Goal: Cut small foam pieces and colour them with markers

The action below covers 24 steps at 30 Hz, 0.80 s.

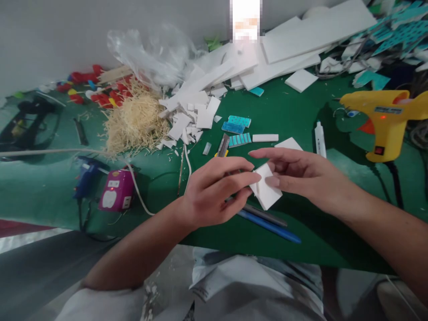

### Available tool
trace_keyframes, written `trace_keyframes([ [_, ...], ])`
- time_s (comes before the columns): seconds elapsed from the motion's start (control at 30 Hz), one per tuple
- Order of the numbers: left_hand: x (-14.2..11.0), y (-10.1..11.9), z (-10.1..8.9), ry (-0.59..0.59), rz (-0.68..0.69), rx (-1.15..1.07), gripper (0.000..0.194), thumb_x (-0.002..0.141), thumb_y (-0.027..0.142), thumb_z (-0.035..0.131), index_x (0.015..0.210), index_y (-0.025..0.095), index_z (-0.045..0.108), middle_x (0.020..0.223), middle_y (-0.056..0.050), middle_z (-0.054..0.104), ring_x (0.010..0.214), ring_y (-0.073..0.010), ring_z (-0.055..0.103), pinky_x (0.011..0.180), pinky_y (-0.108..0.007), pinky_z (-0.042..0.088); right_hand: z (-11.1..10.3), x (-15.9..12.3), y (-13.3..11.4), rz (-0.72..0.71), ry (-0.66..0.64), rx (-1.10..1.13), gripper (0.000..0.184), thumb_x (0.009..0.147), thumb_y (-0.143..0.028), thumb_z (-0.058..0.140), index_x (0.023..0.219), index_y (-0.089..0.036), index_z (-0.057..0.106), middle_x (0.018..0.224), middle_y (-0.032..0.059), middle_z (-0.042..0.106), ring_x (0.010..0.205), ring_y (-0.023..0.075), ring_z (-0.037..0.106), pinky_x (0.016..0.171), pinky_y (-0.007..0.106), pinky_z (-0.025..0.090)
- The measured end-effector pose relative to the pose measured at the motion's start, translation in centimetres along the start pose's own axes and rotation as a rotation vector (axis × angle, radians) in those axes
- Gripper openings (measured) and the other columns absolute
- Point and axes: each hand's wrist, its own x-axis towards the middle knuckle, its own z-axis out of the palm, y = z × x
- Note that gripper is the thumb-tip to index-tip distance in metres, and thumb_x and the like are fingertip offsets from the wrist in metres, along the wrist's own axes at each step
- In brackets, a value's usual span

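Head view: green table (pixel 281 107) is seen throughout, with long white boards (pixel 317 33) stacked at the far side, right of centre. Clear plastic bag (pixel 150 55) is heaped at far left, just behind a pile of pale straw-like strands (pixel 138 118). Left hand (pixel 214 191) and right hand (pixel 297 171) are brought close together over the near middle of the table. Yellow glue gun (pixel 386 120) is placed at right, nozzle pointed left, red light shown on its body. Purple socket box (pixel 117 189) is set at near left, beside a blue glue gun (pixel 86 178). Blue pen (pixel 274 227) and dark pen (pixel 267 215) are laid side by side below the hands. Small white block (pixel 268 191) is held tilted between the hands: it is pinched by the right, thumb on its face; its left edge is touched by left fingertips, narrowly spaced, but whether it is gripped there cannot be told. White tube (pixel 320 139) is partly hidden by the right hand. Cutter (pixel 223 145) is left just beyond the left hand, touched by or just beside a striped turquoise strip (pixel 240 139).
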Motion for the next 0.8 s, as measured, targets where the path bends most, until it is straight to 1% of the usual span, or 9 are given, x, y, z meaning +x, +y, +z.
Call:
trace_keyframes([
  [0.07,0.0,-0.1,0.0,-0.006,0.054,0.036,0.019,0.092,0.008,0.068,0.107,0.021,0.068,0.105,-0.005,0.079,0.092,-0.0144,0.076,0.085,-0.027,0.062,0.1,0.0,0.0,0.021,-0.008,-0.011,0.041,0.089,-0.038,0.076,0.129,-0.027,0.076,0.071,-0.0033,0.058,0.06,0.011,0.055,0.052,0.024,0.051],
  [0.13,-0.1,-0.2,0.0,-0.001,0.055,0.058,0.015,0.094,0.01,0.068,0.105,0.02,0.068,0.099,-0.004,0.08,0.085,-0.0141,0.075,0.08,-0.026,0.061,0.1,-0.2,0.0,-0.013,0.042,-0.082,0.036,0.094,-0.045,0.071,0.124,-0.026,0.077,0.08,0.0011,0.069,0.069,0.014,0.065,0.06,0.027,0.057],
  [0.23,-0.1,-0.2,0.2,0.016,-0.019,0.041,0.01,0.095,0.012,0.069,0.102,0.019,0.069,0.092,-0.003,0.081,0.081,-0.0139,0.075,0.08,-0.025,0.06,0.0,-0.5,0.0,-0.254,0.132,-0.265,0.039,0.092,-0.056,0.07,0.117,-0.027,0.078,0.107,0.0077,0.079,0.096,0.0226,0.074,0.081,0.036,0.063],
  [0.3,0.0,-0.1,0.2,-0.011,-0.095,0.001,0.007,0.095,0.012,0.068,0.099,0.017,0.07,0.089,-0.003,0.08,0.079,-0.0127,0.075,0.08,-0.023,0.059,0.0,-0.6,-0.2,-0.389,0.13,-0.391,0.036,0.086,-0.052,0.078,0.112,-0.027,0.078,0.108,0.0071,0.081,0.099,0.0241,0.075,0.085,0.037,0.063],
  [0.33,0.1,0.0,0.2,-0.043,-0.144,-0.022,0.005,0.096,0.013,0.068,0.097,0.016,0.071,0.087,-0.003,0.08,0.076,-0.0118,0.073,0.078,-0.022,0.058,0.0,-0.6,-0.3,-0.4,0.123,-0.441,0.029,0.086,-0.046,0.079,0.108,-0.027,0.078,0.103,0.0053,0.081,0.093,0.0228,0.075,0.082,0.035,0.063],
  [0.4,0.2,0.3,0.2,-0.103,-0.249,-0.09,0.008,0.096,0.016,0.066,0.092,0.016,0.072,0.08,0.0,0.077,0.068,-0.0094,0.069,0.071,-0.019,0.056,0.2,-0.6,-0.7,-0.336,0.114,-0.501,0.012,0.091,-0.036,0.073,0.098,-0.028,0.078,0.09,0.0015,0.081,0.079,0.0188,0.075,0.071,0.031,0.061],
  [0.47,0.4,0.5,0.3,-0.121,-0.345,-0.185,0.011,0.095,0.018,0.066,0.088,0.017,0.073,0.075,0.002,0.074,0.062,-0.0079,0.064,0.064,-0.018,0.053,0.4,-0.5,-1.0,-0.246,0.119,-0.5,0.015,0.095,-0.032,0.065,0.088,-0.028,0.078,0.081,-0.0002,0.08,0.069,0.0166,0.072,0.063,0.028,0.058],
  [0.63,0.7,0.8,0.3,-0.085,-0.556,-0.331,0.01,0.09,0.018,0.07,0.083,0.017,0.077,0.072,0.002,0.075,0.061,-0.0088,0.064,0.058,-0.017,0.051,1.1,-0.2,-1.7,-0.048,0.133,-0.286,0.036,0.093,-0.055,0.069,0.074,-0.025,0.076,0.068,0.0008,0.076,0.061,0.0161,0.07,0.057,0.026,0.055],
  [0.8,0.7,0.8,0.2,-0.06,-0.64,-0.465,0.01,0.088,0.017,0.072,0.079,0.017,0.075,0.066,0.003,0.071,0.055,-0.0071,0.057,0.049,-0.016,0.043,1.4,0.1,-2.1,0.043,0.096,-0.112,0.045,0.081,-0.066,0.078,0.066,-0.024,0.074,0.061,0.0006,0.073,0.057,0.0157,0.069,0.055,0.025,0.056],
])
